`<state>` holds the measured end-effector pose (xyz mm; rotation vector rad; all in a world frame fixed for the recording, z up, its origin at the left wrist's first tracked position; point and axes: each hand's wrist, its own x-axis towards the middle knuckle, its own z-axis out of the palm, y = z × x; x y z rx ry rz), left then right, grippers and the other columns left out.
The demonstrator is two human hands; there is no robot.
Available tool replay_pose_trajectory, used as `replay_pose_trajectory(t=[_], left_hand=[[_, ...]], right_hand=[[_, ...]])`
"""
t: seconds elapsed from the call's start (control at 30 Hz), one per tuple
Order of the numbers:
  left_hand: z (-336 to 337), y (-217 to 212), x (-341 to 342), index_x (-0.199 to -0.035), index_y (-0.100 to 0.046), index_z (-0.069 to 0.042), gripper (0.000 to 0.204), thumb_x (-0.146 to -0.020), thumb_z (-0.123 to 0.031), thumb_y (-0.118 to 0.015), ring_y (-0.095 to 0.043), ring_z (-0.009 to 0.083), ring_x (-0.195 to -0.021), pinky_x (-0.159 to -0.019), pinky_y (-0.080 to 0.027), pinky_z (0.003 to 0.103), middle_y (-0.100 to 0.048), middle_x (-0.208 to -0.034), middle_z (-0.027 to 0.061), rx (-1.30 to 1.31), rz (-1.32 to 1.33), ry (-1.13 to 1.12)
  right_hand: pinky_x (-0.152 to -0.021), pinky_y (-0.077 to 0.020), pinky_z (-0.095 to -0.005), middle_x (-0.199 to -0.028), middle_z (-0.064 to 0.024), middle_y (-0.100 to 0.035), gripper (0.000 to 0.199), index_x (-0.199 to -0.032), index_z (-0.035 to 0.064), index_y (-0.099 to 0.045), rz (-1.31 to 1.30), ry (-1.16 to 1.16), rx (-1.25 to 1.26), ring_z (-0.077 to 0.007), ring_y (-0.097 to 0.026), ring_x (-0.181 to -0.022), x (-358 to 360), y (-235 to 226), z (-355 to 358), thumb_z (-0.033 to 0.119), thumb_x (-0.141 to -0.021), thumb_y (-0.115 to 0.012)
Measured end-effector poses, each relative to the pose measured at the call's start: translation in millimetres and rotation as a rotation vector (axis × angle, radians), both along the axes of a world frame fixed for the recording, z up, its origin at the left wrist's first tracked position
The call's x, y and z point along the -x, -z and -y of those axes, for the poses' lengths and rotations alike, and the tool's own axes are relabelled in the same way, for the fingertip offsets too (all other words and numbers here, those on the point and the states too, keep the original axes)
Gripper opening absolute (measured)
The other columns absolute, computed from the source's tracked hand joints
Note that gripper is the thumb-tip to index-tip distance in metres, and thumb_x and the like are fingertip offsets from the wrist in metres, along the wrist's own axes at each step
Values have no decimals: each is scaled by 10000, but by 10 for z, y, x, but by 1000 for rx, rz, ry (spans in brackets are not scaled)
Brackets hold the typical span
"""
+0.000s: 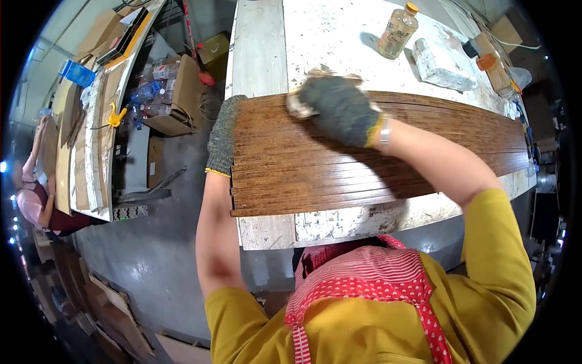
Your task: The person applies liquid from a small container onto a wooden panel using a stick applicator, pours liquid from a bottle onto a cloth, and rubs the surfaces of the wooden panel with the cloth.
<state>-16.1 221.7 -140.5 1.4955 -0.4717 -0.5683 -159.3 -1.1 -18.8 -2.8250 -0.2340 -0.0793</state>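
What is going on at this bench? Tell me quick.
A person in grey work gloves is handling a row of dark brown wooden strips laid side by side on a paint-spattered white bench. The left hand presses against the strips' left ends. The right hand rests on the far edge, pressing a small pale pad or block there. A bottle with an orange cap stands further back. Another person sits at a bench far left.

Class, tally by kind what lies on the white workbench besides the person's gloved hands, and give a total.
Stack of brown wooden strips: 1
Clear bottles with orange caps: 2, the second at the right edge
White paint-smeared block: 1
Pad under the right hand: 1
Total: 5
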Motion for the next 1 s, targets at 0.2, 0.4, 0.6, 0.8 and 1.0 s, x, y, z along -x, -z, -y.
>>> replay_pose_trajectory(t=[0.2, 0.4, 0.6, 0.8, 1.0], left_hand=[[-22, 31, -25, -1315, -488, -11, 349, -992, -120, -409, -515, 180, -1159, -997, -416, 292, -526, -1287, 100, 23, 15, -36], [3, 99, -70, -1289, -517, -22, 347, -971, -136, -438, -521, 206, -1167, -1008, -404, 307, -545, -1266, 113, -83, 345, -5], [-14, -5, -31, -1263, -523, -29, 346, -936, -133, -482, -526, 274, -1176, -998, -410, 336, -544, -1257, 162, -133, 566, -28], [-38, 269, -153, -1384, -435, -36, 428, -972, -148, -427, -446, 217, -1290, -1094, -329, 304, -458, -1417, 99, -91, 485, 21], [-84, 701, -251, -1407, -405, -29, 426, -1002, -155, -363, -432, 193, -1292, -1118, -309, 305, -441, -1429, 96, -138, 546, 158]], right_hand=[[-790, -534, -357, -856, -133, -665, 99, -912, 52, -621, 199, -81, -6, -238, -648, -782, 70, 101, 191, 146, -884, -604], [-820, -516, -349, -894, -124, -668, 112, -959, 76, -631, 47, 184, 188, -234, -648, -828, 206, 108, 361, 91, -852, -603], [-885, -493, -381, -1008, -139, -660, 201, -1046, 78, -634, 332, -109, 25, -203, -633, -945, -388, 118, -396, 113, -850, -609], [-669, -567, -401, -1023, -143, -640, 227, -1072, 136, -633, 47, -306, 183, -254, -632, -927, 201, -116, -509, 197, -855, -604], [-939, -446, -374, -1137, -99, -637, 497, -1265, 124, -562, 319, -447, 48, -238, -612, -1045, -33, 111, -915, 125, -770, -617]])
